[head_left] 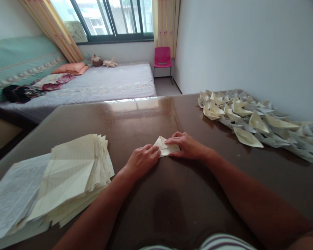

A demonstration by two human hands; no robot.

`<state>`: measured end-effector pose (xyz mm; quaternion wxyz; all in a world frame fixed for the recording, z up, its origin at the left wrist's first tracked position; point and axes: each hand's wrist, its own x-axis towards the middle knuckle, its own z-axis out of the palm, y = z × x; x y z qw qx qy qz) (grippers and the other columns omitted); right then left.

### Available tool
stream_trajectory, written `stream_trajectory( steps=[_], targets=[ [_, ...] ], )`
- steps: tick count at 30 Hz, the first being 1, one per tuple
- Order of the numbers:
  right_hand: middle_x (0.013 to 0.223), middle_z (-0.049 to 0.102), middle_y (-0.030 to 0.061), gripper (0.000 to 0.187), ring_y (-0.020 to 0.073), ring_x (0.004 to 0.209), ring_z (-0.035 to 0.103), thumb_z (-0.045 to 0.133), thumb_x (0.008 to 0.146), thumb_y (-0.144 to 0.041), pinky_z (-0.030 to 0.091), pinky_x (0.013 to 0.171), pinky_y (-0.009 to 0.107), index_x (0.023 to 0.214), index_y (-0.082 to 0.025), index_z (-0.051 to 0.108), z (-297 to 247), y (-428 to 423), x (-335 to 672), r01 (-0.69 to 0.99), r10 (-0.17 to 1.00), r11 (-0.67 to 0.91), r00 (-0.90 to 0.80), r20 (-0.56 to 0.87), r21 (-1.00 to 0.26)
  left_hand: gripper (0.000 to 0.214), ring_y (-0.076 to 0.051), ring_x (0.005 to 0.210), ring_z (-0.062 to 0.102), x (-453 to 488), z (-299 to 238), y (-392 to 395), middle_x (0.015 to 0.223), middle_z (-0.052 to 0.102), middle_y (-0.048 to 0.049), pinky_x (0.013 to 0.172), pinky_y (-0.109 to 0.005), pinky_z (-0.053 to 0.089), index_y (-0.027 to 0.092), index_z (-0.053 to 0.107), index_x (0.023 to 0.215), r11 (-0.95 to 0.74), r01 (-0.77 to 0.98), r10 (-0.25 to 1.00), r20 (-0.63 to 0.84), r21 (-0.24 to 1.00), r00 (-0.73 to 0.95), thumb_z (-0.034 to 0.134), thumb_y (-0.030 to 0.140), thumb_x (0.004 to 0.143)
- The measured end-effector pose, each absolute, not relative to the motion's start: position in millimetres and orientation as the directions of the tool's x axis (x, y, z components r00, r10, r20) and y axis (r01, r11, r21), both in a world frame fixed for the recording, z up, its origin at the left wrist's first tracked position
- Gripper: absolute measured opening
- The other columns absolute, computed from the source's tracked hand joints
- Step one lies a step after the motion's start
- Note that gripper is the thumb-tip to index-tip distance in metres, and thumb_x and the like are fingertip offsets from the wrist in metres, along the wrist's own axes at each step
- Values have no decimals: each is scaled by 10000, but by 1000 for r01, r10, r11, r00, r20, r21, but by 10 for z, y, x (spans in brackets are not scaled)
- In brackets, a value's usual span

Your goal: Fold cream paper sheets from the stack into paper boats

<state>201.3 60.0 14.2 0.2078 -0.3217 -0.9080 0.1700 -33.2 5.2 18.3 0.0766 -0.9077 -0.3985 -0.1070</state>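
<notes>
Hands met over a small folded paper (165,147) lying flat near the middle of the brown table (146,118). The left hand (143,160) was loosely curled, knuckles pressing the paper's left edge; the right hand (187,146) lay flat, fingers pinning its right side. A stack of sheets (67,177) sat left, a heap of paper boats (250,118) right.

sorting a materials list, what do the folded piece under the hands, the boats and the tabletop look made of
Folded piece: thin cream paper, matte, sharply creased. Boats: similar paper, some cream, some greyish, maybe printed. Tabletop: dark brown, glossy, mirrors the window; lacquered wood or laminate, unclear which.
</notes>
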Motion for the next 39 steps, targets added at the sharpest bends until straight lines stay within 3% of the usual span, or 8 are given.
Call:
stream_trajectory(
  steps=[5, 9, 13, 17, 21, 31, 36, 39],
  targets=[
    [1132, 690, 45, 335, 234, 1017, 563, 678, 771, -290, 387, 882, 401, 1104, -256, 678, 178, 538, 1966, 512, 584, 807, -769, 261, -296, 184, -188, 916, 587, -281, 178, 25, 942, 666, -50, 665, -272, 463, 222, 621, 1035, -605, 793, 760, 251, -63, 600, 469, 274, 946],
    [1108, 694, 47, 242, 214, 980, 556, 614, 829, -226, 389, 856, 370, 1056, -255, 695, 164, 546, 1955, 515, 574, 816, -772, 274, -261, 193, -183, 913, 568, -288, 163, 28, 933, 661, -40, 631, -265, 448, 246, 642, 1011, -573, 820, 791, 261, -1, 553, 464, 286, 948],
    [1012, 700, 47, 208, 184, 924, 566, 523, 926, -291, 424, 847, 335, 973, -265, 724, 70, 643, 1994, 490, 596, 792, -748, 292, -364, 239, -171, 926, 557, -320, 130, 49, 950, 669, -14, 638, -250, 451, 281, 670, 965, -513, 848, 841, 275, 135, 466, 440, 346, 955],
    [969, 695, 46, 234, 175, 903, 588, 511, 934, -330, 464, 820, 314, 944, -250, 730, -23, 724, 2020, 458, 651, 726, -698, 299, -513, 278, -162, 871, 569, -366, 65, 116, 927, 682, 7, 699, -265, 466, 281, 693, 890, -437, 850, 892, 263, 293, 368, 442, 386, 950],
    [877, 695, 49, 215, 171, 836, 610, 537, 917, -319, 471, 768, 294, 907, -219, 728, -45, 723, 1975, 500, 741, 631, -614, 270, -593, 296, -172, 847, 589, -375, 3, 179, 856, 682, -2, 700, -274, 459, 269, 693, 906, -360, 865, 926, 250, 350, 284, 430, 397, 951],
    [850, 662, 22, 73, 144, 749, 587, 616, 851, -251, 428, 692, 253, 872, -204, 667, -67, 699, 1891, 636, 851, 511, -470, 235, -578, 223, -201, 890, 609, -287, 16, 192, 945, 677, -15, 684, -281, 455, 270, 619, 986, -254, 933, 956, 212, 253, 203, 428, 380, 947],
    [876, 663, 22, 106, 146, 783, 592, 580, 887, -291, 398, 710, 250, 861, -218, 652, -50, 674, 1870, 711, 858, 511, -459, 232, -483, 225, -213, 903, 591, -262, 40, 177, 970, 638, -37, 644, -283, 460, 279, 601, 1064, -221, 969, 961, 193, 112, 197, 410, 338, 960],
    [874, 664, 16, 111, 143, 780, 590, 575, 891, -300, 379, 696, 243, 862, -219, 646, -33, 662, 1853, 746, 868, 494, -445, 218, -445, 273, -244, 1092, 518, -222, 67, 109, 1147, 602, -67, 776, -326, 480, 264, 571, 1189, -333, 943, 896, 310, -3, 317, 444, 252, 948]
  ],
)
